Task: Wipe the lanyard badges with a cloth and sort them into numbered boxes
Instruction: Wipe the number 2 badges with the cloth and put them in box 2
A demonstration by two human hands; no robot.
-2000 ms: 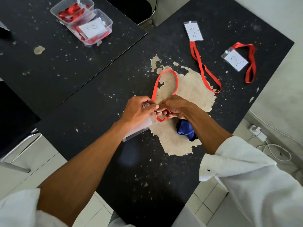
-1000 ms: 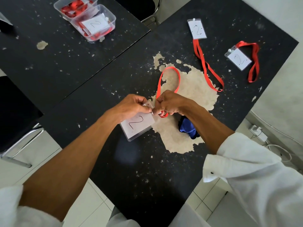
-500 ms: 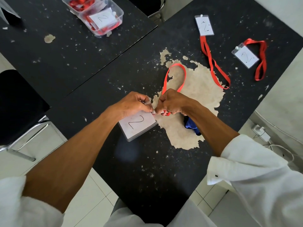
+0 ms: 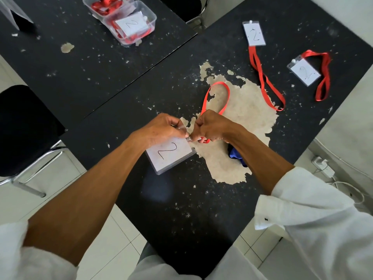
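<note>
Badge [image 4: 171,156] got flipped over a second or two back, so its "2" faces up now, near-middle of the table. Left hand [image 4: 161,128] pinches its top edge and right hand [image 4: 210,126] pinches the red strap [image 4: 226,93] at the clip. Looks ready for the far-left "2" box [image 4: 154,18].

The right forearm [image 4: 262,154] covers most of the blue cloth [image 4: 235,155], and the right hand [image 4: 212,128] hides where the red lanyard [image 4: 228,96] meets the badge [image 4: 171,156]. The farther box [image 4: 88,5] is cut off by the top edge, its number unseen
</note>
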